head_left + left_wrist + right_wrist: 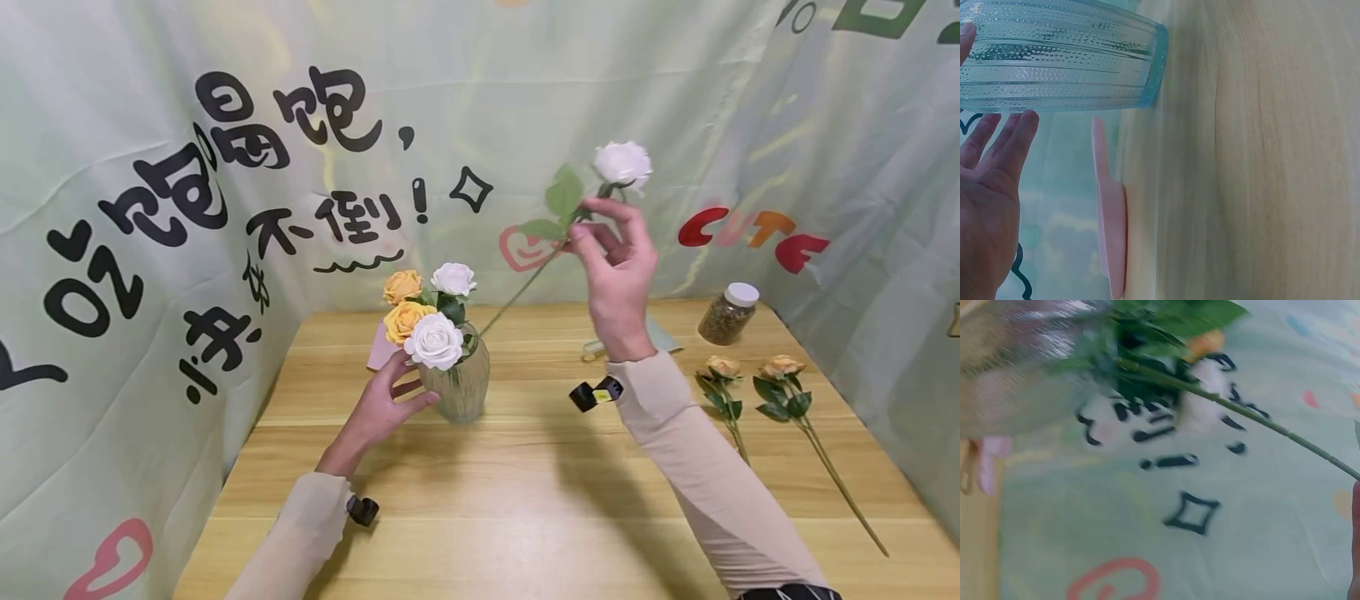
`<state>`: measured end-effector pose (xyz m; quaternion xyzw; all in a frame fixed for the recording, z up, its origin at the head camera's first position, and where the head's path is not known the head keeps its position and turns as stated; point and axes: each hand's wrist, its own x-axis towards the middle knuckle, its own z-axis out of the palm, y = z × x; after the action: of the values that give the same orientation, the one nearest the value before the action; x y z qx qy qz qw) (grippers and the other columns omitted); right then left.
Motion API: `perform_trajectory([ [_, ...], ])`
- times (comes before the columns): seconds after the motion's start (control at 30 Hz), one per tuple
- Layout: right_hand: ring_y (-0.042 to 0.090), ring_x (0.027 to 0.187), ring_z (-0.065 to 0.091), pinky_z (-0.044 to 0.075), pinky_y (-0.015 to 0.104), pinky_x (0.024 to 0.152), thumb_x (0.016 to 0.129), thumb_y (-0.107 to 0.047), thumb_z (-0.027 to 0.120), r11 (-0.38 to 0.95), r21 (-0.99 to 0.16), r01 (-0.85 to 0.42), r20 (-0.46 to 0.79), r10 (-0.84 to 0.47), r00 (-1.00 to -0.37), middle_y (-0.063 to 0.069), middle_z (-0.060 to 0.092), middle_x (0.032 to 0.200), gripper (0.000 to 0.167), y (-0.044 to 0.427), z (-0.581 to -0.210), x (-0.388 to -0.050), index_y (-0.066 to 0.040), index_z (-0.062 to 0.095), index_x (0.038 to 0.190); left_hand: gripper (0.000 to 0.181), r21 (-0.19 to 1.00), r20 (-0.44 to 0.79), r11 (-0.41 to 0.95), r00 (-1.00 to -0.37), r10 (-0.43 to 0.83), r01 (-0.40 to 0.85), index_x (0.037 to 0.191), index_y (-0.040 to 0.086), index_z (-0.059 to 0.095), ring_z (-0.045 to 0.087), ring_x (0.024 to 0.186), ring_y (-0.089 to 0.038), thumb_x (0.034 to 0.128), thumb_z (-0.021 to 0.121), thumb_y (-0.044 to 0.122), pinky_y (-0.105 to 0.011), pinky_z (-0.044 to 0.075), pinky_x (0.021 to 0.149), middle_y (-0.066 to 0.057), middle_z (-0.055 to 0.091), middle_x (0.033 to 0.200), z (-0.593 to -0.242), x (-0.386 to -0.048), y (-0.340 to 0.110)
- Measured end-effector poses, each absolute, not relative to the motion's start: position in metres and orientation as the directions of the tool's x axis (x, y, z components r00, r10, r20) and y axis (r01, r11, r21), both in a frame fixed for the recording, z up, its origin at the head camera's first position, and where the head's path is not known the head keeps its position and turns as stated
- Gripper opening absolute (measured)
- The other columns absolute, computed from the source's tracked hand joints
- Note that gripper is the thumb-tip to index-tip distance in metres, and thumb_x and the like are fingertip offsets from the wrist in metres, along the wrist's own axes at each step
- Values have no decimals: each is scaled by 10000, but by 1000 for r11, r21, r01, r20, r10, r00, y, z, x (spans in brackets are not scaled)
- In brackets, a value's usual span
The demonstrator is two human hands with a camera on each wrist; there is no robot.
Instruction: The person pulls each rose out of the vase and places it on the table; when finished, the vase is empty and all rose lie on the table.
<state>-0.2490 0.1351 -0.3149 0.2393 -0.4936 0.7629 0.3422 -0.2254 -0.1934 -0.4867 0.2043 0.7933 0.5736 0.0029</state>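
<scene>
In the head view, my right hand (pixel 618 258) pinches the stem of a white artificial rose (pixel 623 163) below its bloom, high above the table. The rose's long stem (pixel 1272 426) slants down to the mouth of a ribbed glass vase (pixel 461 387), which stands upright. White roses (pixel 435 341) and orange-yellow roses (pixel 407 321) fill the vase. My left hand (pixel 386 404) is at the vase's left side, its thumb in front of the glass. The left wrist view shows the left hand's fingers (pixel 1013 147) fairly straight, with their tips at the glass wall.
Two orange-yellow roses (pixel 782 367) lie at the table's right. A white-lidded jar (pixel 727 314) stands near the back right corner. Behind the vase is a pink object (pixel 1113 231). A greyish flat item (pixel 663 335) lies partly behind my right wrist. A printed cloth (pixel 525 108) hangs behind the table.
</scene>
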Motion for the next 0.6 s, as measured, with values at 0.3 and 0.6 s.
perform_trajectory([
  [0.3,152,911,726,704,308,761,1052,28,666,-134,-673,-728,700,202,-684,116,662,1362,298,195,-320,-233,1,686,1348,853,910,229,262,-916,329,321,1683,134,376,490,1513,-478,971,845,148,-636,528,1187,-154,425,1705,-487,-226,-193],
  [0.6,90,1025,721,687,231,752,1087,-81,663,155,-841,-518,528,34,-848,10,693,1383,352,260,-354,-213,-10,654,1432,849,909,233,262,-916,326,324,1679,145,387,494,1510,-475,966,849,145,-634,530,1186,-148,428,1701,-488,-228,-194],
])
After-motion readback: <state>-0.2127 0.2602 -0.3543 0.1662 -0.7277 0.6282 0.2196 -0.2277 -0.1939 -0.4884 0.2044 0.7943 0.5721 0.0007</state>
